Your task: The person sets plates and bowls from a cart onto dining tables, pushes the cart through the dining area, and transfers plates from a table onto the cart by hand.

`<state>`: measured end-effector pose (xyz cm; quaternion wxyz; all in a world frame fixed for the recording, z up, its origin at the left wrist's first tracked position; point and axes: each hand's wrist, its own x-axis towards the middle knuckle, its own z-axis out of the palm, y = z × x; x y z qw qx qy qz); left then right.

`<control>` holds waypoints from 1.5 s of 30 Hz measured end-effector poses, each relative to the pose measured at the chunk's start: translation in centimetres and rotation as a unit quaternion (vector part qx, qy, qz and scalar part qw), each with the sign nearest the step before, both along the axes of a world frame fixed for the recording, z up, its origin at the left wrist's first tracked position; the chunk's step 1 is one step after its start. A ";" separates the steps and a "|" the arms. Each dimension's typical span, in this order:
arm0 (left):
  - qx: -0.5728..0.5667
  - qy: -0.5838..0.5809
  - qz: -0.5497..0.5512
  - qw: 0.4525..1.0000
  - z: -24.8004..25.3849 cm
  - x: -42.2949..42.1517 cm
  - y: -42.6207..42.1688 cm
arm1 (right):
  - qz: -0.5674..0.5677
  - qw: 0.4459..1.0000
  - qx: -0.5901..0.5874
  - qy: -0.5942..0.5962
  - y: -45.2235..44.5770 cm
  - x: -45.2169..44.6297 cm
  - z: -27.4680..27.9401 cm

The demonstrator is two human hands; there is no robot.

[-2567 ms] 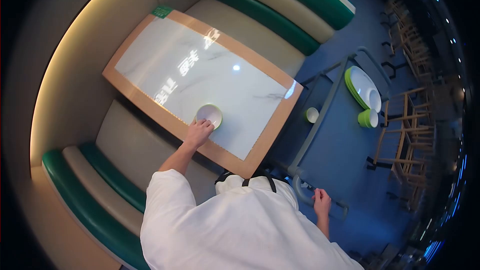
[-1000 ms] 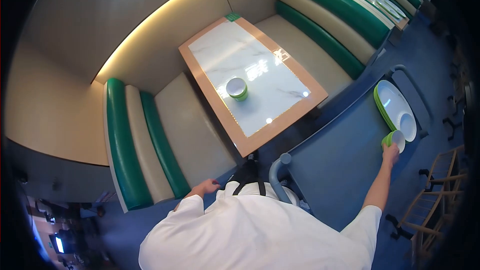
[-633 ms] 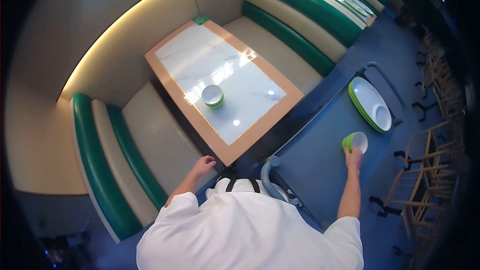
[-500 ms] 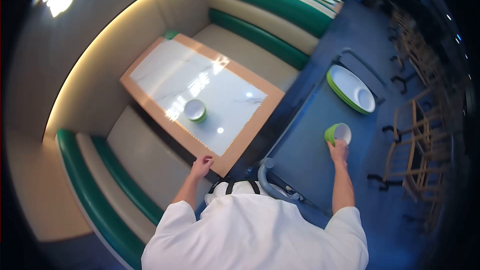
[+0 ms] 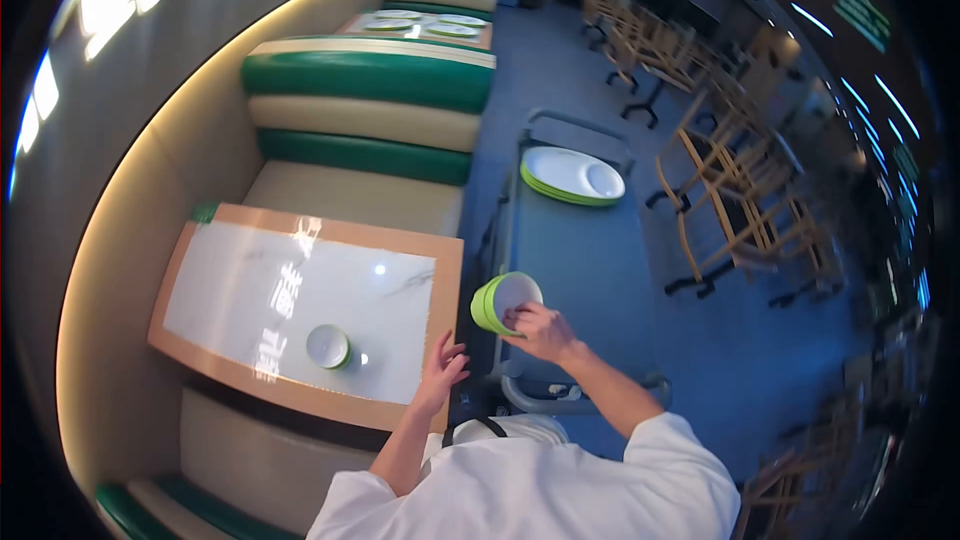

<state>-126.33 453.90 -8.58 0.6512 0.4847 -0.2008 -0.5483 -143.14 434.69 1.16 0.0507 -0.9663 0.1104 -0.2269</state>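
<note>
My right hand grips a stack of bowls, lime green outside and white inside. Its fingers reach over the near rim, and the stack is tilted in the air between the table and the cart. My left hand holds nothing; its fingers are apart above the corner of the table, just left of the bowls. Another white and green bowl, perhaps more than one nested, stands on the white tabletop to the left of that hand.
A blue-grey cart carries a pile of oval green-edged plates at its far end. Green and beige booth seats flank the table. Plates lie on a farther table. Wooden chairs stand right of the cart.
My right hand has brought the bowls from over the cart leftward to the table side. The left hand has risen and its fingers have spread. My view has turned right.
</note>
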 end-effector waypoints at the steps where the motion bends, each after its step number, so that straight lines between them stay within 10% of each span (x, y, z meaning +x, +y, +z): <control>1: -0.017 0.054 -0.036 0.998 -0.1 0.7 -0.7 | 0.019 1.000 -0.015 0.016 0.9 1.2 -0.3; 13: 0.053 0.156 0.091 0.982 -2.6 0.3 3.5 | 0.122 0.970 0.078 0.194 8.4 6.4 -4.8; 15: 0.049 0.322 0.096 0.941 -2.9 -0.3 5.3 | 0.074 0.945 0.071 0.310 10.5 7.5 -5.6; 19: 0.002 0.390 0.106 0.915 -10.5 -1.3 8.9 | 0.124 0.910 0.087 0.385 14.1 9.1 -5.5; 40: 0.188 0.250 0.290 0.904 -13.9 -1.7 11.6 | 0.146 0.868 0.209 0.427 15.4 9.7 -8.5; 42: 0.242 0.170 0.315 0.902 -11.2 -0.6 11.5 | 0.158 0.878 0.230 0.390 14.5 9.7 -8.4; 45: 0.231 -0.014 0.377 0.897 -20.1 1.0 12.1 | 0.049 0.875 0.427 0.225 13.3 9.6 -8.2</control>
